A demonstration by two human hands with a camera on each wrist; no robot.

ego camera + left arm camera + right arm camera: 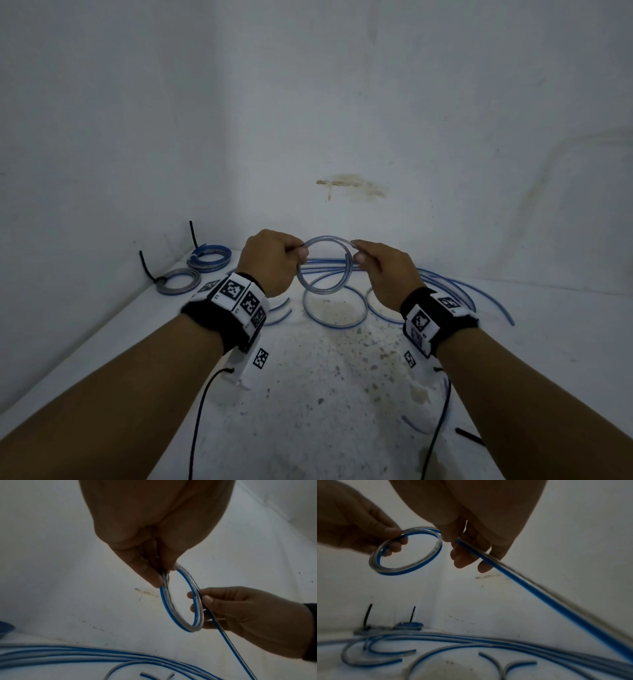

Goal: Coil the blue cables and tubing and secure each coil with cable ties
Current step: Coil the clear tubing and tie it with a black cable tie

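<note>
Up above the white bench, both hands hold one small loop of clear tubing with a blue stripe. The left hand pinches the loop's left side between thumb and curled fingers; the right hand pinches the opposite side, its thumb and fingers closed round the tube where the loop crosses itself. From the right hand's grip the free length of the same tubing runs down and away toward the bench. Under the hands, more loose blue-striped tubing lies in wide curves and long strands, with short cut pieces among them. Well to the left, by the wall corner, two finished coils lie on the bench, each bound with a black cable tie whose tail sticks up
</note>
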